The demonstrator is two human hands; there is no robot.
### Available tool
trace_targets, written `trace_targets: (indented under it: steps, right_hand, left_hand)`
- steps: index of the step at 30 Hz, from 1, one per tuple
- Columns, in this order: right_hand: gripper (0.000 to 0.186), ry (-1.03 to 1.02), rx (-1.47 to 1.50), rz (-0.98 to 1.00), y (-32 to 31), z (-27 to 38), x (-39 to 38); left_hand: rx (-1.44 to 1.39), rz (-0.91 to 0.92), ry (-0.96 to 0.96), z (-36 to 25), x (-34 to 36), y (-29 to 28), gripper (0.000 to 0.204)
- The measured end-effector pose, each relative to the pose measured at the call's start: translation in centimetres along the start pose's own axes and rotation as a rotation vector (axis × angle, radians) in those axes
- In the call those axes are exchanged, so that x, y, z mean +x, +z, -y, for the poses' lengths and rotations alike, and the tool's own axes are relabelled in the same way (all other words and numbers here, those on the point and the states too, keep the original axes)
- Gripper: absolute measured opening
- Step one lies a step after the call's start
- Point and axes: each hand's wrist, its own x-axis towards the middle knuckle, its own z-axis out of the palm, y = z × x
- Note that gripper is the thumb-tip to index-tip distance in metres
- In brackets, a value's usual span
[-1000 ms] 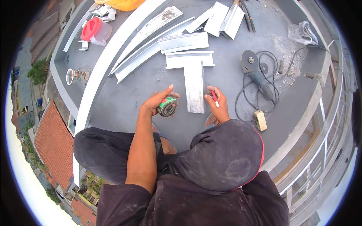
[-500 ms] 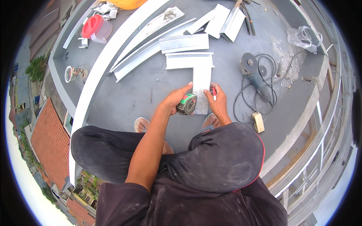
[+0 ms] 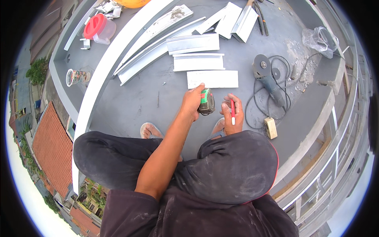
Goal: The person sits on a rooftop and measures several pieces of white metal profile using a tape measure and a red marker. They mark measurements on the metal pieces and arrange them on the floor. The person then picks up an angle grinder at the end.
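A green-and-black tape measure [image 3: 207, 104] is gripped in my left hand [image 3: 191, 102], whose thumb reaches the lower edge of a flat white metal piece [image 3: 215, 79] lying crosswise. My right hand [image 3: 231, 117] holds a red marker with a white tip [image 3: 233, 106], just below that piece's right part. Two short metal channels [image 3: 198, 62] lie beyond it, one behind the other. My sandalled feet [image 3: 149, 130] rest on the grey surface below my hands.
An angle grinder [image 3: 269, 87] with coiled cord and pale plug block [image 3: 270, 128] lies right, near rubble and a plastic bag [image 3: 319, 41]. A long curved white strip [image 3: 98, 78] spans the left, beside a red-lidded container [image 3: 104, 32] and cup [image 3: 77, 77]. More metal offcuts [image 3: 244, 25] lie ahead.
The flat metal piece has turned from lengthwise to crosswise and sits farther from me. My left hand has moved right and forward with the tape. My right hand shifted right and lower.
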Motion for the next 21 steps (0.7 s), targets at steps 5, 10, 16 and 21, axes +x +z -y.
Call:
trace_targets:
  steps: [5, 10, 16, 21]
  right_hand:
    - [0.060, 0.104, -0.116, 0.439, 0.9, 2.7, 3.4]
    - [0.070, 0.148, -0.089, 0.561, 1.1, 4.5, 4.0]
    - [0.077, 0.012, -0.230, 0.554, -1.7, 5.4, 8.3]
    - [0.078, -0.277, -0.576, 0.582, -2.8, 6.0, 10.6]
  left_hand:
    - [-0.160, -0.104, 0.134, 3.3, -0.1, 0.6, 0.035]
    - [-0.278, -0.087, 0.192, 3.7, 0.7, -0.1, 0.039]
    - [0.299, 0.128, 0.149, 0.0, -0.4, -2.0, 0.046]
    - [0.277, 0.081, 0.218, -1.4, 2.2, -5.7, 0.047]
